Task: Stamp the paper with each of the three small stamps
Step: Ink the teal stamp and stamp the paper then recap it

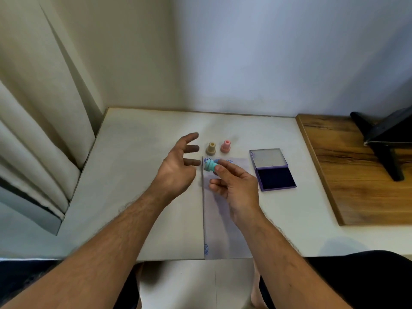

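Observation:
My right hand [236, 188] pinches a small teal stamp [210, 165] between thumb and fingers, tipped sideways above the top left part of the paper [225, 233]. The pale paper strip lies on the white table and carries blue round prints near its top edge and one at its lower left corner. My left hand [178, 166] hovers just left of the paper, fingers spread, holding nothing. A beige stamp [211, 148] and a pink stamp [225, 146] stand upright side by side beyond the paper's top edge.
An open purple ink pad [273, 171] with a dark blue pad lies right of the paper. A wooden surface [347, 170] with a black stand [383, 139] adjoins the white table [133, 197] at right. Curtains [33, 130] hang at left; walls stand behind.

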